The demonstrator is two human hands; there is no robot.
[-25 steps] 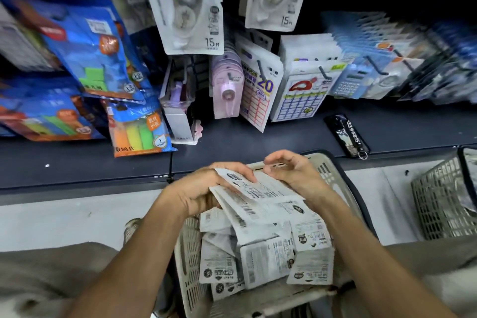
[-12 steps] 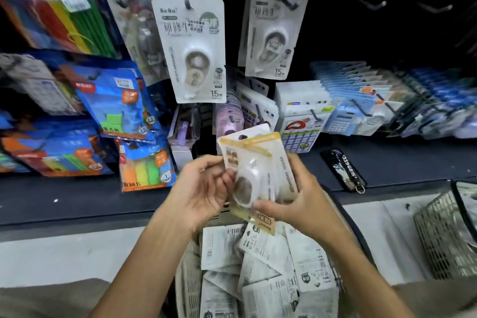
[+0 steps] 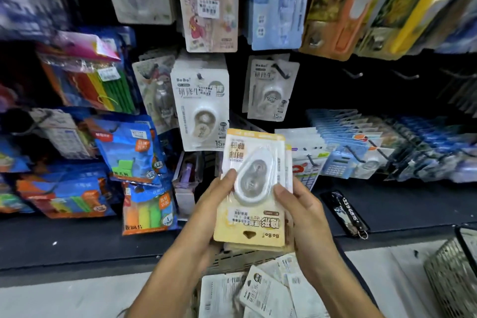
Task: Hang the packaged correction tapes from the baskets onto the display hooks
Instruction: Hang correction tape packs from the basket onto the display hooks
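Observation:
I hold a small stack of yellow-carded correction tape packs (image 3: 254,217) upside down in front of the shelf, hang hole at the bottom. My left hand (image 3: 214,204) grips the stack's left edge, thumb on the front. My right hand (image 3: 296,209) grips its right edge. Below them, the basket (image 3: 227,261) holds several more packs (image 3: 263,292) lying face down. White BoBo correction tape packs (image 3: 201,108) hang on a hook just above the stack, with another set (image 3: 271,88) to their right.
Blue and orange stationery packs (image 3: 129,147) hang at the left, calculators (image 3: 338,160) at the right. Bare hooks (image 3: 405,75) stick out of the dark panel at upper right. A black keychain (image 3: 346,212) lies on the shelf. A second basket (image 3: 454,273) stands at the right.
Both hands lifted a stack of packs out of the basket, turned it face up, and raised it towards the hooks. The view tilted up to the display.

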